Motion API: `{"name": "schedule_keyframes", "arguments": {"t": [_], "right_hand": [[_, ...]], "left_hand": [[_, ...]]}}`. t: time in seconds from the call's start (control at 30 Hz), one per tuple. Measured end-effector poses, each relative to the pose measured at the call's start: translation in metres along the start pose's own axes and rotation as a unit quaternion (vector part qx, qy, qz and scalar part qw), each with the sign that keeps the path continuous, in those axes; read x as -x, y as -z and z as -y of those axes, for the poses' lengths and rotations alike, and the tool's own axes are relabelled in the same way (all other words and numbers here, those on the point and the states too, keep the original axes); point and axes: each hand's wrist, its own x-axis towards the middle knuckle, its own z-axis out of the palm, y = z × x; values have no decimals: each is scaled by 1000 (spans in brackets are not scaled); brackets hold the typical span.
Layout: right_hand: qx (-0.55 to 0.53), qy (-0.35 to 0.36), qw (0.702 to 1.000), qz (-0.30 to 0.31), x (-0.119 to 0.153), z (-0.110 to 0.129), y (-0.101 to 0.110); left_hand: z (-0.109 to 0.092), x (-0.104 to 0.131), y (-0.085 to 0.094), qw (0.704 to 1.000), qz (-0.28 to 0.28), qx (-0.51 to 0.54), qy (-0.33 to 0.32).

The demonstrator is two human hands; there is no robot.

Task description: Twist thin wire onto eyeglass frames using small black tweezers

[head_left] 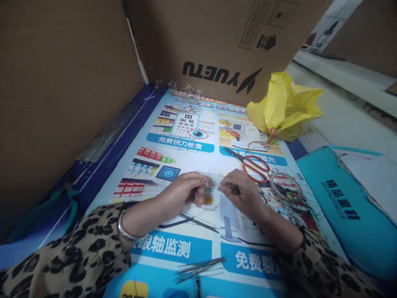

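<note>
My left hand (185, 191) pinches a thin bent wire loop (207, 173) above the printed poster (173, 248). My right hand (240, 194) is closed on a small dark tool (234, 190) whose tip meets the wire between the two hands. The hands sit close together at the poster's middle. A silver bracelet (124, 229) circles my left wrist, and both arms wear leopard-print sleeves.
Red-handled scissors (252, 164) and a coil of clear thread (285, 187) lie right of my right hand. A yellow plastic bag (283, 105) sits at the back right. Cut wires (198, 268) lie near me. Cardboard boxes (217, 41) wall the back and left; a teal bag (347, 207) is at right.
</note>
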Motion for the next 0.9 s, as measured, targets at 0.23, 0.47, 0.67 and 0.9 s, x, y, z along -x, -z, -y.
{"name": "schedule_keyframes", "arguments": {"t": [0.23,0.47,0.67,0.9], "right_hand": [[-62,-129,990,10,3,4,-1],[-109,-192,974,42,-1,12,1],[-146,-212,964,72,-6,15,6],[-133,-219,961,102,-6,15,8]], "left_hand": [[1,1,-1,999,26,-32,6],[3,1,1,996,50,-73,0],[2,2,-2,992,35,-122,6],[8,1,-3,978,-24,-206,-25]]}}
